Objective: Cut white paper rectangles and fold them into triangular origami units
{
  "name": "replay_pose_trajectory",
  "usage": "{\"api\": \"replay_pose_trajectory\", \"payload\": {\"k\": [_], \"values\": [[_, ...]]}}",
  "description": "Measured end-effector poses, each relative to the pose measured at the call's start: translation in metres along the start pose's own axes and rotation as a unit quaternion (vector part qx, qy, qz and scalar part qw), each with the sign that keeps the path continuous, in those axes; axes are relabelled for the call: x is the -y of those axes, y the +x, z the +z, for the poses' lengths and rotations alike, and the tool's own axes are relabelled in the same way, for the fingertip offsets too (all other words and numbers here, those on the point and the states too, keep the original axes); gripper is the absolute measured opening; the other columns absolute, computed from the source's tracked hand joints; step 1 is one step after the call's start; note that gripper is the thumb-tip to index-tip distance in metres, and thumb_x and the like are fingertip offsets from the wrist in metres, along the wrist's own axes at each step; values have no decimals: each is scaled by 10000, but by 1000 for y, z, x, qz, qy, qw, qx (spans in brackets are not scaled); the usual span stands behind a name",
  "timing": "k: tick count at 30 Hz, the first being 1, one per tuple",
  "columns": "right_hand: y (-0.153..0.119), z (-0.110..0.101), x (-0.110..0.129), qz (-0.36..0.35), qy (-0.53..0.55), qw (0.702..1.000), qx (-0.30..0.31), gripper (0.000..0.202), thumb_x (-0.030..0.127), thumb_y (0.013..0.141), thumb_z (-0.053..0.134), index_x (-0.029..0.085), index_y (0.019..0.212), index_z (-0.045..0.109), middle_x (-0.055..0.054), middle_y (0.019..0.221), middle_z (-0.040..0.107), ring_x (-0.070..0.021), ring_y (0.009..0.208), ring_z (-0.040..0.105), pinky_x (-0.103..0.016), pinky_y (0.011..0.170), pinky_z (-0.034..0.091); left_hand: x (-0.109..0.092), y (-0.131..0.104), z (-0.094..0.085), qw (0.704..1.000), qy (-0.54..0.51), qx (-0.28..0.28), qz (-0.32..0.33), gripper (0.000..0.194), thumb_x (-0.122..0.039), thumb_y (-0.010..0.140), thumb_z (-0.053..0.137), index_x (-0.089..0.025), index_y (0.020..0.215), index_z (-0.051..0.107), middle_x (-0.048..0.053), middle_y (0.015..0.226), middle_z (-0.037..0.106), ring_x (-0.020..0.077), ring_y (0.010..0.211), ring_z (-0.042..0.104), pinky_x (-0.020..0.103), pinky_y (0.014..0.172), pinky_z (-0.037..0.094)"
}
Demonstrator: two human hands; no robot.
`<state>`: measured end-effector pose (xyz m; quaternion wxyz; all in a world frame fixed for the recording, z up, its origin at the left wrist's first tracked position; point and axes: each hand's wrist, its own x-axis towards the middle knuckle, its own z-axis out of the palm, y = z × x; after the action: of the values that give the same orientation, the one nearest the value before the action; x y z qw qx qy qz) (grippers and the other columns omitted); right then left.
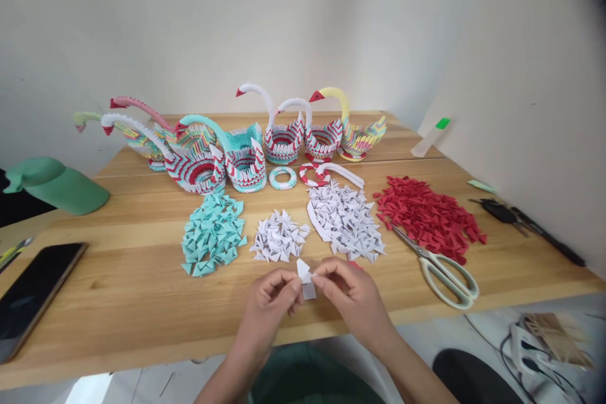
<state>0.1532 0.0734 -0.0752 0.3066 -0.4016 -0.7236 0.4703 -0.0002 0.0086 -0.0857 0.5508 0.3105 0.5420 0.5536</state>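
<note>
Between my two hands, over the table's front part, is a small white piece of paper (pixel 303 270), partly folded. My left hand (pixel 275 297) pinches its left side between thumb and fingers. On the other side, my right hand (pixel 348 290) pinches the right edge with thumb and forefinger. Just below the fingertips shows a flat white paper slip (pixel 309 291); whether it is joined to the folded piece I cannot tell. Beyond my hands lie a small heap of white folded triangles (pixel 280 237) and a larger white heap (pixel 348 218). A bit of red paper shows behind my right hand.
Turquoise triangles (pixel 213 233) lie left, red triangles (pixel 428 214) right, with scissors (pixel 447 274) beside them. Several paper swans (pixel 246 167) stand at the back, near a turquoise-white ring (pixel 283 177) and red-white ring (pixel 307 175). A phone (pixel 40 290) and green bottle (pixel 59 186) are left.
</note>
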Motion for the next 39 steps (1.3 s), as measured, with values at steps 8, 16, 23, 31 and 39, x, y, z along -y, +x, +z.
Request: {"api": "replay_pose_trajectory", "payload": {"k": [8,16,23,31,39], "values": [[0,-9,0,-114,-16,993,30,152,155,907,552,220,786,619,-6,777,643,-164,769,601,-275,722,451,-4,2,-2,997,76,13,10,262,-347,764,641,-153,593,603,-1,553,550,117,534,442,217,531,354],[-1,-7,3,-15,-21,999,35,151,242,916,538,206,780,594,0,761,645,-152,714,600,-258,672,445,-1,-4,1,971,200,-28,129,220,-236,798,573,-171,590,597,6,569,580,144,558,498,228,560,374],[2,-7,4,9,-22,999,40,148,268,902,542,199,778,585,-17,791,677,-169,757,625,-266,692,458,0,-3,3,954,241,-50,172,209,-202,797,576,-181,590,595,0,561,579,150,547,515,228,565,381],[5,-6,7,-8,-57,998,40,145,228,908,525,202,775,576,0,769,674,-153,734,623,-248,670,448,4,-6,2,954,247,-50,162,212,-223,826,565,-176,623,602,5,590,591,155,579,533,232,584,391],[2,-1,6,-45,-87,995,12,110,181,901,525,213,923,628,-11,885,701,-163,832,640,-255,752,462,9,-2,3,991,108,-21,75,183,-307,800,635,-156,703,670,21,643,639,142,589,523,217,568,407]]}}
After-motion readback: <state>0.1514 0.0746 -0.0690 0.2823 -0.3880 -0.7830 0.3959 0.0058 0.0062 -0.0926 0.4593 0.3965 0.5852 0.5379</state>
